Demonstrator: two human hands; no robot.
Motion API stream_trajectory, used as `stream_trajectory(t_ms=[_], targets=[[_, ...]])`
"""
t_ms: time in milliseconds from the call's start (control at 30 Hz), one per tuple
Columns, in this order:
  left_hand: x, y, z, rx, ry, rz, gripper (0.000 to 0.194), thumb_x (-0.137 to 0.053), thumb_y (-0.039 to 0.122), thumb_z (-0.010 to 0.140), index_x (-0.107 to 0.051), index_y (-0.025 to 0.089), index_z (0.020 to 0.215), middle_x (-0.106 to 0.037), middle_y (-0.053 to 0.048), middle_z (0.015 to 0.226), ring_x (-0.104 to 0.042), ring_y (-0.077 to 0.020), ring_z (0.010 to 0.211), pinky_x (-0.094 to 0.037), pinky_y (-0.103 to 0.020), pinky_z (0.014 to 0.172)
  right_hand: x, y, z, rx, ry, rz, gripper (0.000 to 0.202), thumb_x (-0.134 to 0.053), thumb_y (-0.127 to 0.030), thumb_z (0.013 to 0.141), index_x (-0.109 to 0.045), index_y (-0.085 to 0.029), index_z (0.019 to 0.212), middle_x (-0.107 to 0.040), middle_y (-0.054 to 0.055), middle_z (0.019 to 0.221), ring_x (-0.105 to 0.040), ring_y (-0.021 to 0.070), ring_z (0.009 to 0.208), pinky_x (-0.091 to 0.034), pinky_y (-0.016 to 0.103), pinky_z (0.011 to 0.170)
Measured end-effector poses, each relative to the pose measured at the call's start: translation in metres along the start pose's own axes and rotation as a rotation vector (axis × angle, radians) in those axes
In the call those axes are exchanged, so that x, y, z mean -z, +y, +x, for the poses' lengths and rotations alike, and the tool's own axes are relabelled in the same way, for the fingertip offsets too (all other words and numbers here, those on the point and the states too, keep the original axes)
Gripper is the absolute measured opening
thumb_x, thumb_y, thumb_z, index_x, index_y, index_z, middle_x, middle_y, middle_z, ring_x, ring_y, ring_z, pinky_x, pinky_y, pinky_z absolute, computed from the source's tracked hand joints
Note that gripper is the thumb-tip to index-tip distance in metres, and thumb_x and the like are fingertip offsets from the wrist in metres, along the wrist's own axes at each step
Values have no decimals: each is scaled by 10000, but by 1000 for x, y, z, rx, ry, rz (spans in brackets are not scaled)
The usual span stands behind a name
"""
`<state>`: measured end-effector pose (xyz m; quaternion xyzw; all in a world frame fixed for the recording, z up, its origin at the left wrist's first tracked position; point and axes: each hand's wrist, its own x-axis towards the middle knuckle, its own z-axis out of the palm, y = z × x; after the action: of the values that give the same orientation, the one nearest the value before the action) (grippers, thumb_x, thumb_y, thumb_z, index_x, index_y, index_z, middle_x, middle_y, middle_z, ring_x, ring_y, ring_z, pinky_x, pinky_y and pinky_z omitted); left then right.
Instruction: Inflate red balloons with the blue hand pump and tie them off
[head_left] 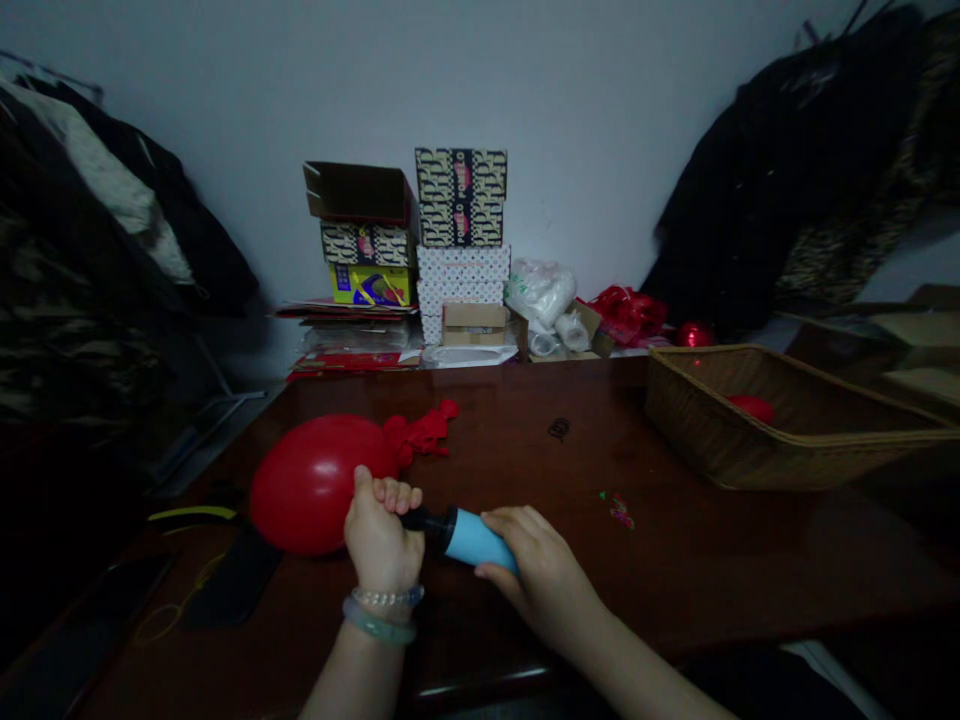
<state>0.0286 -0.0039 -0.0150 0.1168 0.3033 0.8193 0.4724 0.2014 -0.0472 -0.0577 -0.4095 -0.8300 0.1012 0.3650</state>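
Note:
A large, inflated red balloon (319,480) is at the left of the dark table. My left hand (384,530) is closed at the balloon's neck, around the black nozzle end of a hand balloon pump (480,540); its fingers hide the join between the two. Around the pump's light blue barrel, my right hand (536,570) is wrapped from the right. Just behind the balloon lies a pile of limp red balloons (420,435).
A wicker basket (750,460) with a red item (751,407) inside stands at the right. Small coloured bits (621,510) and a dark coil (559,429) lie mid-table. A dark flat object (234,580) is at left. Stacked boxes (461,200) stand along the back wall.

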Motion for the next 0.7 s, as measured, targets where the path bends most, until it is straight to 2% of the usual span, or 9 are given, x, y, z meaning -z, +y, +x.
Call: stream_trajectory(t_ms=[100, 267, 433, 700], targets=[[-3, 8, -2, -36, -33, 47, 409, -586, 342, 861, -333, 190, 578, -286, 78, 446, -246, -66, 393, -277, -213, 396, -4, 0, 1, -9, -33, -12, 590, -745, -292, 770, -499, -137, 1283, -620, 142, 1132, -576, 286, 1010, -504, 464, 892], [1, 28, 6, -71, -32, 32, 383, -573, 289, 858, -328, 191, 580, -270, 81, 437, -222, -67, 388, -275, -210, 393, -3, -4, 5, 7, -67, -11, 529, -691, -342, 816, -519, -141, 1274, -618, 135, 1131, -575, 278, 1006, -507, 449, 893], [7, 44, 19, -111, 17, 0, 365, -526, 254, 873, -318, 192, 579, -267, 82, 435, -223, -66, 384, -281, -205, 394, 3, 0, 6, -5, -84, -2, 532, -711, -298, 804, -519, -160, 1282, -617, 128, 1155, -579, 271, 1024, -506, 443, 910], [7, 40, 23, -110, 34, -28, 364, -530, 255, 877, -319, 190, 588, -266, 86, 445, -239, -66, 396, -296, -201, 410, 1, 9, 3, 40, -46, -52, 553, -719, -240, 794, -512, -141, 1297, -629, 144, 1192, -580, 282, 1052, -510, 461, 918]])
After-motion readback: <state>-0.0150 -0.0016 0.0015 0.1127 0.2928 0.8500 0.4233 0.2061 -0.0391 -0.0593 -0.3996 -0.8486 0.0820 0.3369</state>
